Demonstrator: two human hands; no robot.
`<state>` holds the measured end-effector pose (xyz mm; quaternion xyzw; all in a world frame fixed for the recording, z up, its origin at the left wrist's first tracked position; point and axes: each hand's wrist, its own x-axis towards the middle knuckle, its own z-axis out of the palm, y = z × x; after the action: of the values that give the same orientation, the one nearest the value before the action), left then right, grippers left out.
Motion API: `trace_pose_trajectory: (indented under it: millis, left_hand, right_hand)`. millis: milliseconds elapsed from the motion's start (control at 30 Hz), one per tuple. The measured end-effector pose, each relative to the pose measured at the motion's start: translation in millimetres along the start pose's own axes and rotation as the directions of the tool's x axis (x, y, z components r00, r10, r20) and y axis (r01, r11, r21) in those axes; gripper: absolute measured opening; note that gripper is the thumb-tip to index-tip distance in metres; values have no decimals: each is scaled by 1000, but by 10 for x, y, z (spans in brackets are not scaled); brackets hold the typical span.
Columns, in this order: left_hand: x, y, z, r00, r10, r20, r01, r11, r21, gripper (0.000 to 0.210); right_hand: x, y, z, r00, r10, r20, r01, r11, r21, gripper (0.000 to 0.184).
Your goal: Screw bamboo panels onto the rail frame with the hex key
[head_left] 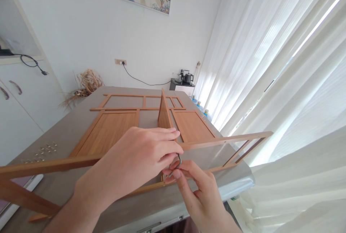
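Observation:
My right hand (198, 193) pinches a bent dark hex key (180, 161) between thumb and fingers, close to where two wooden parts meet. My left hand (135, 153) reaches over the long wooden frame (227, 139), its fingers curled round the joint beside the key. An upright wooden panel (164, 114) meets the frame there, standing on edge and running away from me. The left fingertips touch the joint near the key's upper end; they hide the fastener, and whether they also grip the key is unclear.
On the grey table (151, 119) lie a left wooden panel (116, 128), a right wooden panel (193, 125) and a slatted frame (125, 101). Several small screws (45, 149) sit at left. Curtains (243, 45) hang on the right; a kettle (188, 78) stands behind.

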<state>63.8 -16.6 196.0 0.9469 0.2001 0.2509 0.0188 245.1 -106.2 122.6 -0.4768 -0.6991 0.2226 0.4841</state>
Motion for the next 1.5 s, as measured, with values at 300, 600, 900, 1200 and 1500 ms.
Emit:
trace_pose_trajectory:
  millis: [300, 600, 900, 1200, 1500]
  left_hand:
    - [31, 6, 5, 1000, -14, -22, 15, 1000, 25, 21]
    - [13, -9, 15, 999, 9, -48, -6, 997, 74, 22]
    - [18, -60, 49, 996, 49, -76, -43, 996, 72, 20]
    - [21, -1, 17, 999, 2, -42, 2, 996, 92, 21]
    - [27, 7, 3, 999, -3, -47, 5, 999, 36, 23]
  right_hand:
    - [23, 57, -66, 968, -247, -39, 223, 924, -309, 17]
    - [32, 132, -140, 951, -303, -67, 252, 880, -402, 26]
    - [45, 42, -225, 931, -363, -51, 284, 804, -523, 30]
    - [38, 27, -264, 923, -381, -49, 284, 763, -581, 35]
    - [-6, 82, -275, 936, -349, -55, 261, 787, -559, 35]
